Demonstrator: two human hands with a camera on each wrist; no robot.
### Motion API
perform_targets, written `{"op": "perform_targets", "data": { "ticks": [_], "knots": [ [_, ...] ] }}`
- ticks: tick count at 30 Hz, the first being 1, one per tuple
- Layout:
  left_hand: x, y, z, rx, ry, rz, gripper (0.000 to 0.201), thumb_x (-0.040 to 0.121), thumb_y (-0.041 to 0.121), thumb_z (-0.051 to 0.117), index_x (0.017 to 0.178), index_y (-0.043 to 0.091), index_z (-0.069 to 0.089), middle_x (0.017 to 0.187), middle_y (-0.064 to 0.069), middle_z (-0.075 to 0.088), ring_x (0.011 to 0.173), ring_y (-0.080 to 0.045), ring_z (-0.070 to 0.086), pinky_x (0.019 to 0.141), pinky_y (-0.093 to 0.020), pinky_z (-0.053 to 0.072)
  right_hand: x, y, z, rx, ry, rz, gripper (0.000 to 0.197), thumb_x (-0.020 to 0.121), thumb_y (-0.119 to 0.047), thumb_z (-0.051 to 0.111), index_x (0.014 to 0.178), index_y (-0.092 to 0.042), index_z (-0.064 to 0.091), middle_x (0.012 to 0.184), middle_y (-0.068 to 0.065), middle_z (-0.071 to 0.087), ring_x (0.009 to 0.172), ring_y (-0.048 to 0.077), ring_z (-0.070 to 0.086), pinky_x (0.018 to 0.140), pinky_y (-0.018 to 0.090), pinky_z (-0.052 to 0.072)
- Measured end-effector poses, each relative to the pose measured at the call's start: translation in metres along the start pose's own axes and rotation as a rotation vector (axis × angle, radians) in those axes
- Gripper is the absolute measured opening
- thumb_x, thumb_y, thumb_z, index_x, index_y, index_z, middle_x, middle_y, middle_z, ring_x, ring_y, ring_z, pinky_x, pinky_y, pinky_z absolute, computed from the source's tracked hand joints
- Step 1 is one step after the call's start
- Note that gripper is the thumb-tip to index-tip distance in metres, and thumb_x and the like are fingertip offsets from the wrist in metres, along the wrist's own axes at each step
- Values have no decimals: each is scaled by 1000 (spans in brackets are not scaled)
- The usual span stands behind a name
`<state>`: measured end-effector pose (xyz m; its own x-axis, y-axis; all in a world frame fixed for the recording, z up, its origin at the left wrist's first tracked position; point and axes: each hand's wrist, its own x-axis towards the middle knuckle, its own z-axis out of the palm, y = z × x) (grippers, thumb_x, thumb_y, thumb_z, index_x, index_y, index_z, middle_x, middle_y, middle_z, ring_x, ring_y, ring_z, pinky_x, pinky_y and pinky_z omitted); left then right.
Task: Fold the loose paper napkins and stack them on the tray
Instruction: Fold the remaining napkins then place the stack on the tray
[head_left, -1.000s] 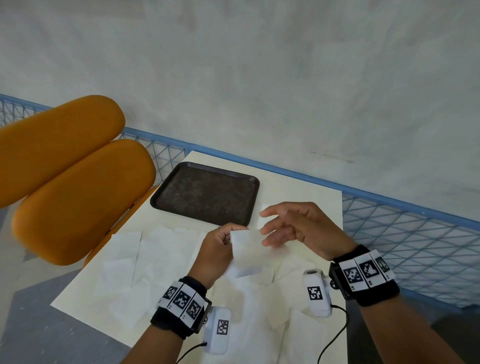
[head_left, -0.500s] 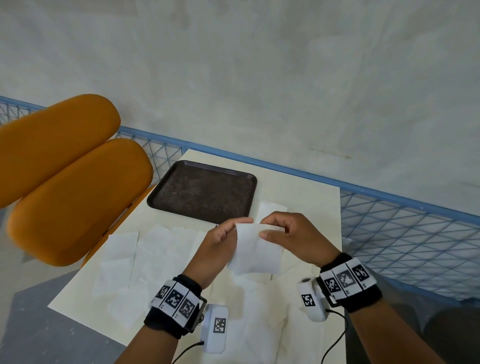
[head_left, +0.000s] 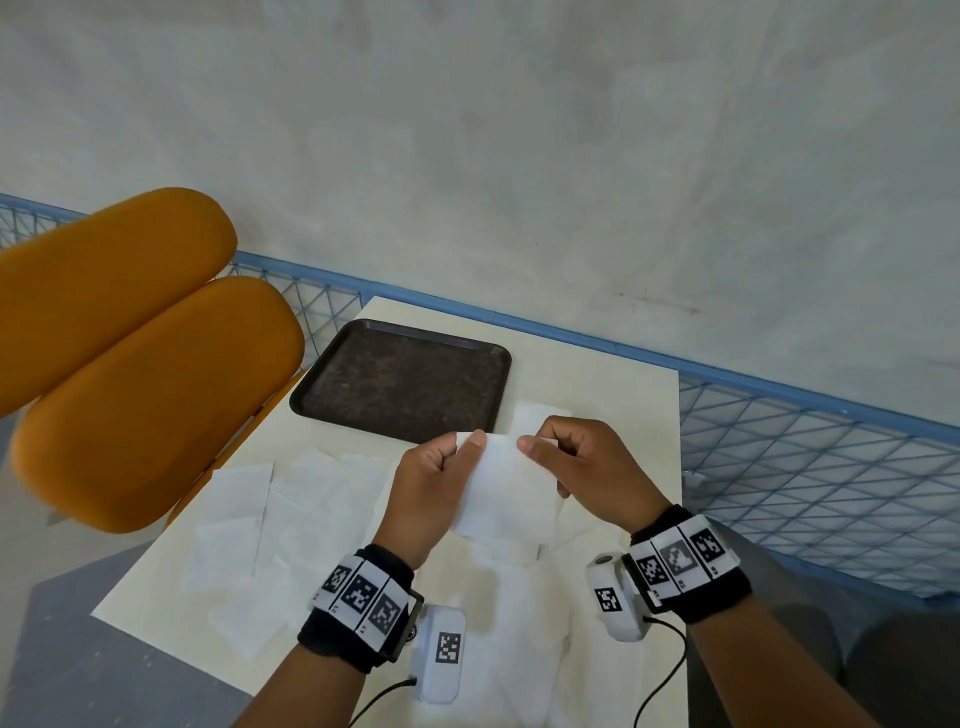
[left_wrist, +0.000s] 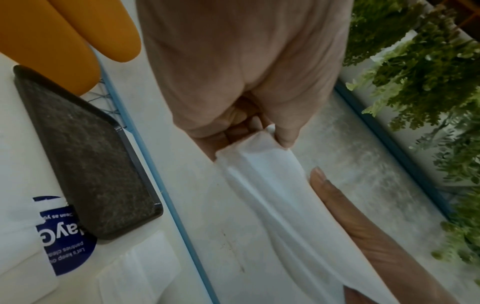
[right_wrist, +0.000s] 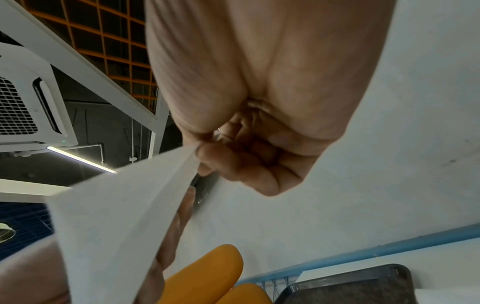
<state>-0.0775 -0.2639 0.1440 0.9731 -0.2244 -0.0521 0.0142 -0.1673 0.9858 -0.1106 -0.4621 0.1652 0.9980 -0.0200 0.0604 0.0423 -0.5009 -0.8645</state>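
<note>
Since a second ago the right hand (head_left: 587, 467) has closed in from open-fingered to pinch the napkin (head_left: 506, 491), matching the left hand (head_left: 434, 486); each now grips a top corner, holding it taut above the table's (head_left: 597, 387) middle to square the fold (the tray (head_left: 402, 379) at the far left corner waits bare).
</note>
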Motion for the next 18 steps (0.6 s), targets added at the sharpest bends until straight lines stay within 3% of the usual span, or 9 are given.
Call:
{"op": "perform_targets", "data": {
  "ticks": [3,7,10,13,15,18],
  "knots": [
    [2,2,3,-24,-26,-26,48,101,44,53,75,6,66,68,-2,60,64,-9,53,58,-23,44,-3,2,-3,7,79,10,48,93,-36,68,62,-7,47,47,-2,48,46,14,55,56,21,44],
    [3,7,9,-63,-76,-85,56,102,49,46,75,3,62,69,-11,59,68,-15,58,61,-28,46,-3,7,-5,71,169,-1,46,91,-33,72,63,-5,48,54,2,47,49,11,50,54,21,42],
    [2,10,14,-73,-66,-70,57,103,48,43,73,2,58,66,-6,55,68,-17,55,61,-31,45,-5,14,1,90,188,18,46,91,-50,62,74,-10,50,66,1,45,61,11,43,61,27,39],
    [4,5,17,-131,-72,-65,63,103,53,40,86,-4,61,75,-20,56,73,-22,56,67,-36,49,-11,23,14,114,177,92,57,90,-62,48,84,-6,52,76,9,56,70,25,52,65,38,43],
    [5,2,21,-166,-105,-107,62,102,56,38,93,3,67,86,-25,64,79,-25,65,73,-39,55,-14,30,21,90,224,108,49,96,-53,48,78,-8,50,69,3,54,64,17,50,63,34,41],
    [1,-2,28,-147,-154,-181,36,100,48,52,97,20,75,93,-6,75,88,-18,72,77,-40,60,-18,37,29,57,298,114,49,100,-48,46,74,-7,45,65,8,49,60,10,43,59,31,38]
  ]
}}
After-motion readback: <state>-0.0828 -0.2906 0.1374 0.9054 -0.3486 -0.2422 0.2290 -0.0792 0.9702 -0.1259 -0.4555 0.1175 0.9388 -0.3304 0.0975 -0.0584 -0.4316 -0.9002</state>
